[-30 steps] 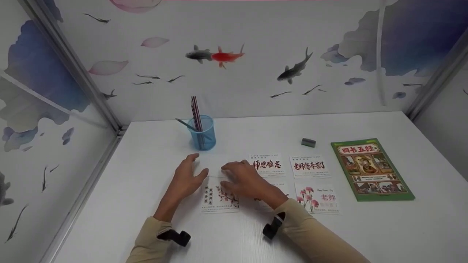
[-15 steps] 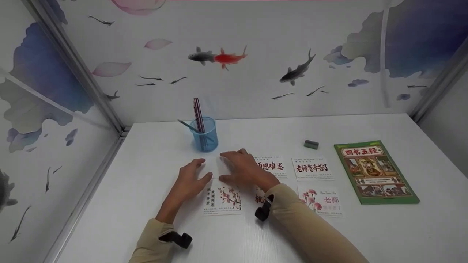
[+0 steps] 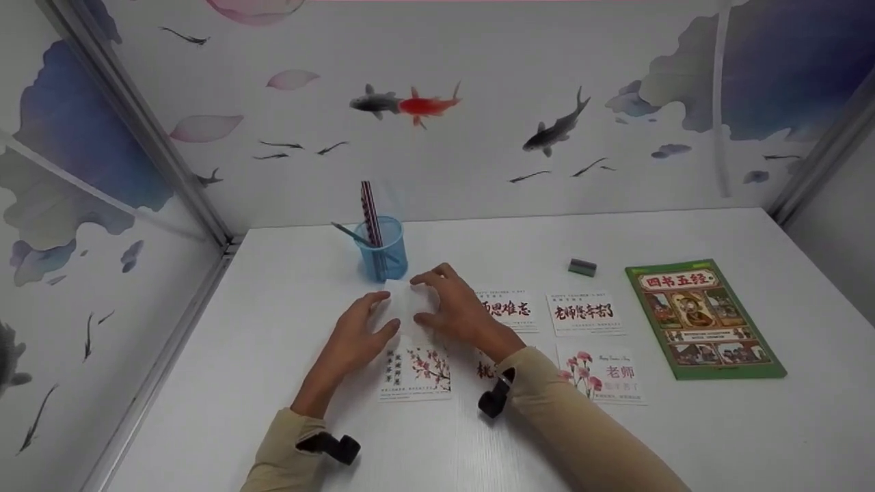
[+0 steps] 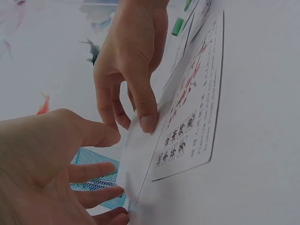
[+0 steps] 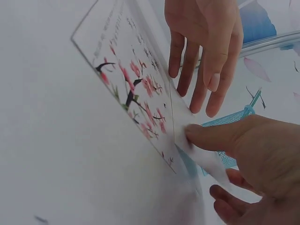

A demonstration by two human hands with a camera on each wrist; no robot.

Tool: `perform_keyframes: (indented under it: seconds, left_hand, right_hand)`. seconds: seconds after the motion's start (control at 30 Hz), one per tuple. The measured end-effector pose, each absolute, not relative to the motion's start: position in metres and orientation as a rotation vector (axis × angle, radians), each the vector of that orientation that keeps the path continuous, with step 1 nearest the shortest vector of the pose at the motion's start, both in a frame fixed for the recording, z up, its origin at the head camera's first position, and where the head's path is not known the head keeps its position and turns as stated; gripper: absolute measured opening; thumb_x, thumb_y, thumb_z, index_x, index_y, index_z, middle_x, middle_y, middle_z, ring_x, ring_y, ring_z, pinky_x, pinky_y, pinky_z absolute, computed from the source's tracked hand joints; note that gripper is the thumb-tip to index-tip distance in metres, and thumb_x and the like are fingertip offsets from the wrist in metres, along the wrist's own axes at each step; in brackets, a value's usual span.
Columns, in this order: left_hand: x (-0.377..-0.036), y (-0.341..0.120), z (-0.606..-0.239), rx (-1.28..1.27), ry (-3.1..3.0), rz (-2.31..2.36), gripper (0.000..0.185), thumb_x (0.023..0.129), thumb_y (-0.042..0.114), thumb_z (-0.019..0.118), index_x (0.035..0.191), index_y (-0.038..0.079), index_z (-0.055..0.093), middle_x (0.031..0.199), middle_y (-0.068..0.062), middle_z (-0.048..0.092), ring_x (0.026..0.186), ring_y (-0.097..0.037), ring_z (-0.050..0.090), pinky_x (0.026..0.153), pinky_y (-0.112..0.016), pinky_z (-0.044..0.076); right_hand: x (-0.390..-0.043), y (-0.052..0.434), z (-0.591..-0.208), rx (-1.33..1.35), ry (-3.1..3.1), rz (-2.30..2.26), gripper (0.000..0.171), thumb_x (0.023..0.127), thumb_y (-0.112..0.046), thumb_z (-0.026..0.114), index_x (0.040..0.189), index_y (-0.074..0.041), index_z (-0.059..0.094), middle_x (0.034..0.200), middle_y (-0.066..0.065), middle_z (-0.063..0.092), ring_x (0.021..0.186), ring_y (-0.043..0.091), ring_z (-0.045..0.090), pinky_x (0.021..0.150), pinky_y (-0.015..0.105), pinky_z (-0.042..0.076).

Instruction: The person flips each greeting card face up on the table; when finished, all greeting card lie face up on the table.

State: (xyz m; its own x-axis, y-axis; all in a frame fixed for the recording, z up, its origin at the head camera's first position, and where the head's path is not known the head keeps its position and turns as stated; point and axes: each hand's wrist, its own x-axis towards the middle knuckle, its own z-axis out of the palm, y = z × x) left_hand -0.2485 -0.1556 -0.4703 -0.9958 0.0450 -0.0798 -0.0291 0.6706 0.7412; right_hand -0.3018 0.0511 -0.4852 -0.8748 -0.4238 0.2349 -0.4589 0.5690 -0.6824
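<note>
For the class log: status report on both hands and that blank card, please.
Right hand pinches the blank card, lifting its edge. Left hand open, fingers beside it. Blossom card flat just below; blue pencil cup close behind.

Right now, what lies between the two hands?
In the head view a blank white card lies between the left hand and the right hand. Both wrist views show the right thumb pinching its lifted edge.

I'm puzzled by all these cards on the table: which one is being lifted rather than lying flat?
The blank white card, pinched by the right hand. It shows no print, unlike the plum-blossom card lying flat just below it.
</note>
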Motion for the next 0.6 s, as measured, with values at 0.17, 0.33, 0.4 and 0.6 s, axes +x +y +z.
perform_keyframes:
  seconds: [0.17,0.33,0.4,0.6]
  left_hand:
    - [-0.244,-0.149,-0.466,0.115,2.742,1.356,0.068,0.107,0.030,0.069,0.167,0.016,0.040,0.175,-0.011,0.039,0.159,-0.039,0.043,0.127,-0.057,0.040]
    - [-0.238,-0.143,-0.460,0.276,2.627,1.492,0.070,0.108,0.045,0.065,0.168,0.022,0.038,0.175,-0.007,0.039,0.157,-0.037,0.046,0.127,-0.058,0.040]
    - [-0.236,-0.142,-0.458,0.335,2.564,1.579,0.071,0.108,0.049,0.065,0.168,0.023,0.038,0.174,-0.006,0.041,0.155,-0.035,0.048,0.126,-0.056,0.042]
    - [-0.236,-0.140,-0.455,0.374,2.376,1.806,0.067,0.109,0.032,0.067,0.167,0.019,0.036,0.168,-0.008,0.047,0.150,-0.032,0.055,0.121,-0.048,0.050]
  right_hand:
    - [-0.292,0.053,-0.481,0.698,-2.509,1.446,0.054,0.099,-0.007,0.078,0.149,-0.014,0.060,0.137,0.013,0.062,0.113,0.027,0.070,0.097,0.040,0.063]
    - [-0.281,0.054,-0.472,0.694,-2.358,1.727,0.053,0.106,-0.024,0.073,0.155,-0.021,0.054,0.148,0.011,0.063,0.121,0.029,0.075,0.096,0.035,0.065]
    - [-0.277,0.055,-0.468,0.718,-2.330,1.819,0.047,0.109,-0.034,0.067,0.153,-0.022,0.056,0.146,0.009,0.067,0.124,0.027,0.075,0.096,0.035,0.065]
    - [-0.269,0.061,-0.465,0.778,-2.383,1.813,0.040,0.115,-0.043,0.052,0.146,-0.021,0.063,0.143,-0.002,0.071,0.134,0.016,0.068,0.100,0.038,0.064]
